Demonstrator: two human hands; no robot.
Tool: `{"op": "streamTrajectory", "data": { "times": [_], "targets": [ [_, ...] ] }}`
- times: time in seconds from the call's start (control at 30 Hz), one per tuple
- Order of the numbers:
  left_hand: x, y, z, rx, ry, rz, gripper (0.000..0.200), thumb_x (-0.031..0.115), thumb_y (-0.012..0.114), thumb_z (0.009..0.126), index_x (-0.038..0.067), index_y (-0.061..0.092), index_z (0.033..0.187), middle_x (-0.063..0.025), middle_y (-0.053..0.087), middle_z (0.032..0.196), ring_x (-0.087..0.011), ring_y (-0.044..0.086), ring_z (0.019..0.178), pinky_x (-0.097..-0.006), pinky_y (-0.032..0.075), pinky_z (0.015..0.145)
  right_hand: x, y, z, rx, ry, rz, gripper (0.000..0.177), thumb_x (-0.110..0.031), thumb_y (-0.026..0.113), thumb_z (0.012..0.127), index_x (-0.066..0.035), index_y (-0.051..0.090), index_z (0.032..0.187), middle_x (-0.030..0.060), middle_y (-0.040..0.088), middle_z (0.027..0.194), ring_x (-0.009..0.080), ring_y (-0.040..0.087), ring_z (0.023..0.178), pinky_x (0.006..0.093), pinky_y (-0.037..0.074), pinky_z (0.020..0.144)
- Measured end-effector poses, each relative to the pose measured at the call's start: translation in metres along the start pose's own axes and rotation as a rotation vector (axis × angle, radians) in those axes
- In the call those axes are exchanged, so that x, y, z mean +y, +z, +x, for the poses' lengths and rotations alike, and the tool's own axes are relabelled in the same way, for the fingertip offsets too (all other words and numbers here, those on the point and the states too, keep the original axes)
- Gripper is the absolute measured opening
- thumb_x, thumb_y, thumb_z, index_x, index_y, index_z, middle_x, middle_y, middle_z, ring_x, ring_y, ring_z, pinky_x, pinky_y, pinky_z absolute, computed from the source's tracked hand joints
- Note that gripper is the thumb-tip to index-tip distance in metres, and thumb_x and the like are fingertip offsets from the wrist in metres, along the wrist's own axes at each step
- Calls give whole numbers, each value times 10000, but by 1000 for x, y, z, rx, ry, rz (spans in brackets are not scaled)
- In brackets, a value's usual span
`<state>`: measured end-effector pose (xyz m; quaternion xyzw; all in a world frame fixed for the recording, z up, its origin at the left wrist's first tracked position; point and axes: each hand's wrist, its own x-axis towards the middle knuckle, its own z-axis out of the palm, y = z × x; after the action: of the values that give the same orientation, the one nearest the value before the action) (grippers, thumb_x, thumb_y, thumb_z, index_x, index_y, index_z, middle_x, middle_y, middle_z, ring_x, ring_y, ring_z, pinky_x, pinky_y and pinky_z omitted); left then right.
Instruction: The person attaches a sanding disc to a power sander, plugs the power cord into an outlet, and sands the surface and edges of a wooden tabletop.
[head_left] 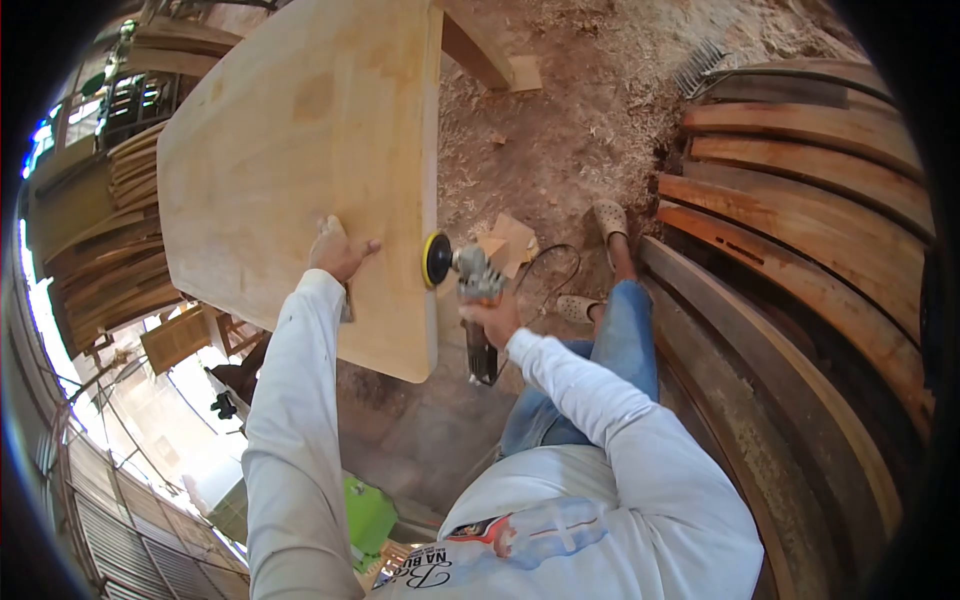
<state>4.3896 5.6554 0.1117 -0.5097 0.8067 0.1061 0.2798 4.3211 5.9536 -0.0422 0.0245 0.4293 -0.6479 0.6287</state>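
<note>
White-sleeved right hand (492,320) closes fingers round a metal sander (478,285), left hand (338,250) open flat on smooth board (300,130).

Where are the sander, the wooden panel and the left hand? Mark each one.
sander (476,274), head view, on its grey metal head.
wooden panel (300,120), head view, on its bare top face.
left hand (338,252), head view, on the back of the hand.
</note>
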Motion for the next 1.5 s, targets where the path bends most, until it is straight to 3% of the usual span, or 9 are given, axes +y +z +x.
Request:
{"op": "streamTrajectory", "data": {
  "times": [0.1,0.2,0.5,0.63,0.73,0.9,1.0,1.2,1.5],
  "targets": [
    [2,-1,-1,-1,-8,-5,957,499,839,806,-158,414,1358,-385,445,1473,-470,438,1407,-470,439,1123,44,-2,-45,-8,43,-125,395,-145,825,757,-70,697,1124,26,717,985,158,691,890,336,567,794],
    [-7,7,3,18,25,-13,999,521,831,805,-163,391,1386,-390,432,1484,-467,417,1428,-467,422,1141,56,10,-78,71,44,-166,279,-72,777,797,-53,686,1060,21,697,900,151,672,808,329,559,738],
    [-3,6,0,54,-6,15,1044,494,849,796,-143,349,1454,-386,366,1538,-483,383,1449,-470,409,1155,42,-2,-47,115,320,61,372,-126,819,779,-52,666,1110,43,707,946,157,679,819,344,566,764],
    [-4,1,0,-57,-34,-77,1064,478,857,792,-135,331,1486,-392,333,1555,-483,381,1451,-465,407,1158,45,3,-56,90,123,40,347,-126,795,799,-46,657,1107,47,690,912,170,679,748,346,573,690],
    [-4,4,4,-14,-11,-4,1016,487,852,796,-137,374,1440,-389,393,1511,-486,424,1415,-471,431,1132,15,5,-50,62,322,228,357,-127,785,803,-51,647,1124,50,677,898,177,671,700,351,568,652],
    [-12,15,4,77,25,21,908,515,838,802,-135,450,1306,-370,464,1453,-472,424,1415,-484,446,1113,15,8,-44,98,291,192,353,-113,774,802,-53,647,1126,53,671,883,181,667,687,353,562,643],
    [1,-3,0,-49,-27,-30,949,522,835,801,-145,424,1337,-381,429,1489,-463,365,1465,-480,426,1138,26,11,-45,126,265,187,359,-116,777,802,-50,648,1131,57,678,894,184,670,705,352,561,662],
    [-9,10,6,21,35,11,952,517,839,799,-133,413,1348,-374,439,1483,-469,420,1424,-482,439,1123,36,10,-58,84,231,114,377,-129,794,797,-48,652,1136,56,691,933,175,671,768,349,560,713],
    [-6,6,5,-40,-18,12,1101,558,819,807,-157,304,1468,-401,328,1553,-474,320,1489,-477,407,1157,32,6,-54,47,225,63,361,-126,798,806,-50,662,1132,36,699,929,160,672,795,341,554,722]
  ]
}}
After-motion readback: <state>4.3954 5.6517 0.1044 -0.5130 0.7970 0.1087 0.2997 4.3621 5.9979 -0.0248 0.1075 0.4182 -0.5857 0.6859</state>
